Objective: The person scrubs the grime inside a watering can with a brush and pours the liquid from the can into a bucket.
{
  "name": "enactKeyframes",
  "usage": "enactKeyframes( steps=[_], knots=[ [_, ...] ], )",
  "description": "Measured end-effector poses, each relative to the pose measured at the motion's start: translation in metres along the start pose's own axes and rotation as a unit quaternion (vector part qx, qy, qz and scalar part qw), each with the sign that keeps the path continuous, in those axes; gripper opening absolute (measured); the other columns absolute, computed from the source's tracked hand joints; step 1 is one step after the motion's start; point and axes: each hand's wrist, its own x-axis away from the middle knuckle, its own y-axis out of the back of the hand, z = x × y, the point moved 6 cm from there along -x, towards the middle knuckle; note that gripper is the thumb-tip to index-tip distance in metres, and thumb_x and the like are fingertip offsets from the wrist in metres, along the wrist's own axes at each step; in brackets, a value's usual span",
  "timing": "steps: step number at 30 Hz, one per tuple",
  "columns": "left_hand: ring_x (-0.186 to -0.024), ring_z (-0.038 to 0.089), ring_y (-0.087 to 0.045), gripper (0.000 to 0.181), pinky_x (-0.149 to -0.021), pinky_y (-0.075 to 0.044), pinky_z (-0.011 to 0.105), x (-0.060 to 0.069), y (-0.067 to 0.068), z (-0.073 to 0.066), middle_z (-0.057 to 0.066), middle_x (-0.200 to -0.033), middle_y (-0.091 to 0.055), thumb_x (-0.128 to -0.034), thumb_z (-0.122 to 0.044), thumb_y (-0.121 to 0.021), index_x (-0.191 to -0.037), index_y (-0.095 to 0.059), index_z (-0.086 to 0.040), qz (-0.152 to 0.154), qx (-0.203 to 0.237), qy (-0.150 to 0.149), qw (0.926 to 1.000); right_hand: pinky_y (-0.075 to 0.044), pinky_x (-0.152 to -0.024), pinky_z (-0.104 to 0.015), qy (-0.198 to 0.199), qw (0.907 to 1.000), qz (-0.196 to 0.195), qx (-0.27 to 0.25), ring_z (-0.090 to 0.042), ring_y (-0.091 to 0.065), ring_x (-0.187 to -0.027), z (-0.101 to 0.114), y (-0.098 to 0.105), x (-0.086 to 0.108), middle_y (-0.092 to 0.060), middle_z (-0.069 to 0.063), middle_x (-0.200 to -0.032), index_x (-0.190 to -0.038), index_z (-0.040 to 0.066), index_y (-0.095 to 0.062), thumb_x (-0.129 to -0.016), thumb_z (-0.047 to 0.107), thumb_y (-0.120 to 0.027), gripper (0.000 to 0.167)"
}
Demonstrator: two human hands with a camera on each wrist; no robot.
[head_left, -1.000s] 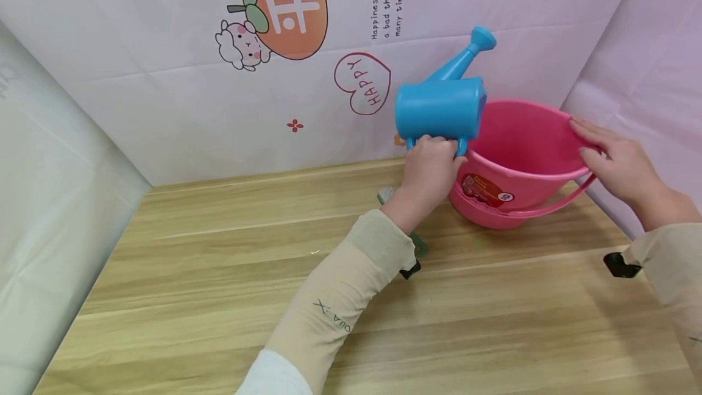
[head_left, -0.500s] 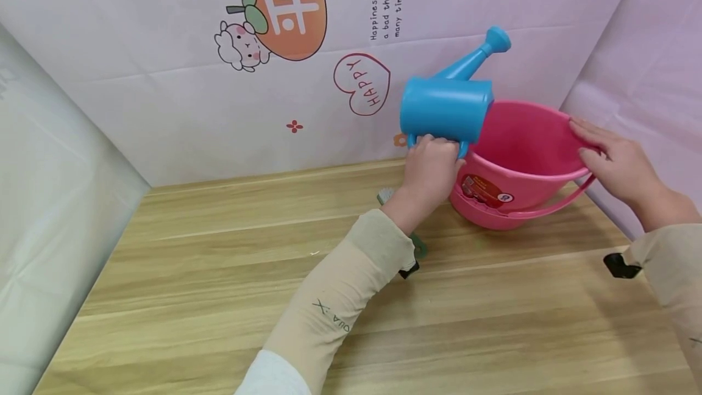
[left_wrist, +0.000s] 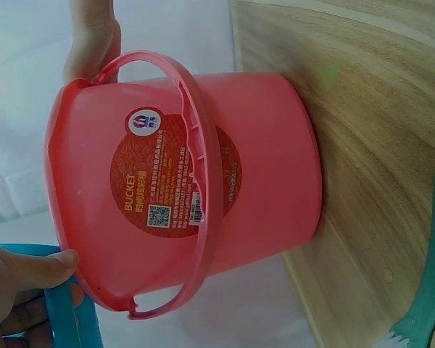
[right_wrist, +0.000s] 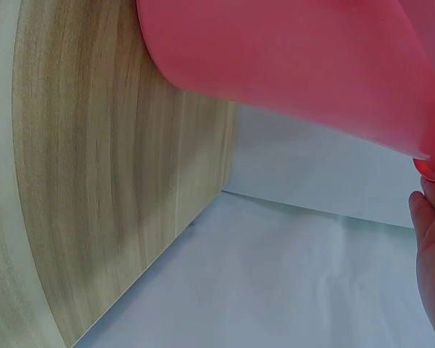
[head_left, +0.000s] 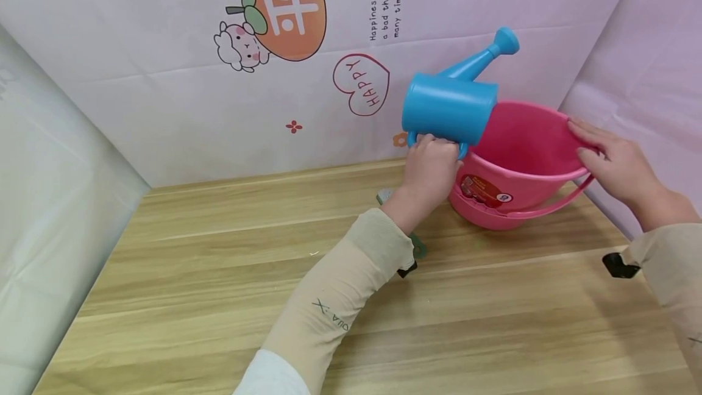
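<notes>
In the head view my left hand (head_left: 433, 169) grips the handle of a blue watering can (head_left: 446, 107). The can is tipped on its side, its top end over the left rim of a pink bucket (head_left: 504, 194) and its spout pointing up and right. The bucket stands on the table, its handle hanging down at the front. My right hand (head_left: 622, 163) holds the bucket's right rim, thumb and fingers at the edge. The left wrist view shows the bucket's label side, with part of the can (left_wrist: 76, 319) in my left hand. The can's inside is hidden.
A green brush (left_wrist: 428, 268) with white bristles lies on the wooden table (head_left: 219, 285), partly under my left forearm in the head view. A printed white cloth (head_left: 181, 108) hangs behind, and more cloth stands at both sides.
My left hand has tilted the watering can further, its top end lower toward the bucket and its spout swung right. The right hand and the bucket hold still.
</notes>
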Motion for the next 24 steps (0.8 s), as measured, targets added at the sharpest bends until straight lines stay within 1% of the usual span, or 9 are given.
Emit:
enactKeyframes(
  steps=[3, 7, 9, 15, 17, 19, 21, 22, 24],
  knots=[
    [-0.104, 0.012, -0.061, 0.032, -0.095, -0.050, 0.031, 0.0003, 0.0000, -0.0002, -0.007, -0.114, -0.074, -0.1002, -0.041, -0.065, -0.121, -0.075, -0.019, -0.003, -0.004, 0.000, 1.0000, -0.016, -0.117, -0.027, 0.001, 1.0000, -0.003, 0.002, -0.025, -0.024, -0.152, -0.0001, 0.0004, 0.0007, -0.033, 0.008, -0.161, -0.152, 0.001, -0.043, -0.102, 0.016, -0.040, 0.052],
    [-0.103, 0.013, -0.061, 0.031, -0.094, -0.051, 0.030, 0.0006, 0.0010, -0.0009, -0.007, -0.113, -0.075, -0.1002, -0.041, -0.065, -0.120, -0.076, -0.019, -0.008, -0.015, -0.008, 0.9998, -0.016, -0.118, -0.030, 0.000, 1.0000, -0.004, 0.001, -0.024, -0.024, -0.152, -0.0010, 0.0005, 0.0012, -0.030, 0.034, -0.149, -0.153, 0.003, -0.043, -0.102, 0.017, -0.041, 0.053],
    [-0.103, 0.013, -0.061, 0.031, -0.095, -0.050, 0.031, 0.0007, 0.0016, -0.0015, -0.006, -0.113, -0.075, -0.1006, -0.041, -0.065, -0.120, -0.076, -0.019, -0.009, -0.022, -0.014, 0.9996, -0.016, -0.119, -0.032, -0.001, 1.0000, -0.003, -0.001, -0.025, -0.023, -0.152, -0.0018, 0.0004, 0.0008, -0.030, 0.036, -0.146, -0.153, 0.003, -0.043, -0.102, 0.017, -0.041, 0.053],
    [-0.106, 0.013, -0.060, 0.032, -0.099, -0.048, 0.031, 0.0005, 0.0014, -0.0018, -0.006, -0.115, -0.074, -0.1006, -0.040, -0.065, -0.122, -0.075, -0.019, -0.001, -0.025, -0.023, 0.9994, -0.015, -0.119, -0.031, -0.001, 1.0000, -0.004, 0.000, -0.027, -0.024, -0.152, -0.0010, -0.0002, 0.0004, -0.033, 0.014, -0.159, -0.152, 0.001, -0.044, -0.102, 0.016, -0.040, 0.052],
    [-0.106, 0.013, -0.060, 0.033, -0.100, -0.047, 0.031, 0.0006, 0.0012, -0.0017, -0.006, -0.115, -0.074, -0.1005, -0.040, -0.065, -0.122, -0.075, -0.018, 0.000, -0.024, -0.024, 0.9994, -0.016, -0.119, -0.030, 0.000, 1.0000, -0.007, 0.002, -0.024, -0.025, -0.152, -0.0007, -0.0001, 0.0007, -0.033, 0.023, -0.155, -0.152, 0.001, -0.045, -0.102, 0.016, -0.041, 0.052],
    [-0.105, 0.013, -0.060, 0.032, -0.100, -0.047, 0.030, 0.0005, 0.0011, -0.0017, -0.006, -0.115, -0.074, -0.1006, -0.040, -0.065, -0.122, -0.075, -0.018, 0.000, -0.023, -0.025, 0.9994, -0.015, -0.119, -0.032, 0.002, 1.0000, -0.006, 0.002, -0.024, -0.024, -0.152, 0.0006, -0.0001, 0.0007, -0.034, 0.012, -0.159, -0.151, 0.000, -0.044, -0.102, 0.016, -0.040, 0.052],
    [-0.105, 0.013, -0.060, 0.032, -0.100, -0.047, 0.030, 0.0008, 0.0016, -0.0020, -0.005, -0.115, -0.074, -0.1009, -0.039, -0.065, -0.121, -0.076, -0.018, -0.001, -0.024, -0.027, 0.9994, -0.015, -0.119, -0.032, 0.001, 1.0000, -0.007, 0.003, -0.023, -0.024, -0.152, 0.0011, 0.0001, 0.0008, -0.034, 0.010, -0.160, -0.151, -0.001, -0.044, -0.102, 0.016, -0.040, 0.052],
    [-0.105, 0.013, -0.060, 0.031, -0.100, -0.047, 0.030, 0.0008, 0.0020, -0.0021, -0.005, -0.114, -0.074, -0.1011, -0.039, -0.065, -0.121, -0.076, -0.018, -0.002, -0.024, -0.028, 0.9993, -0.015, -0.119, -0.031, 0.000, 1.0000, -0.007, 0.003, -0.022, -0.024, -0.152, 0.0014, 0.0002, 0.0010, -0.033, 0.016, -0.158, -0.151, -0.001, -0.044, -0.102, 0.016, -0.040, 0.052],
    [-0.105, 0.013, -0.060, 0.030, -0.100, -0.047, 0.031, 0.0009, 0.0025, -0.0023, -0.006, -0.114, -0.074, -0.1012, -0.039, -0.065, -0.120, -0.076, -0.018, -0.004, -0.027, -0.030, 0.9992, -0.015, -0.119, -0.032, -0.004, 1.0000, -0.006, 0.003, -0.025, -0.024, -0.152, 0.0027, 0.0004, 0.0008, -0.032, 0.013, -0.159, -0.151, -0.002, -0.044, -0.102, 0.015, -0.039, 0.052]
  ],
)
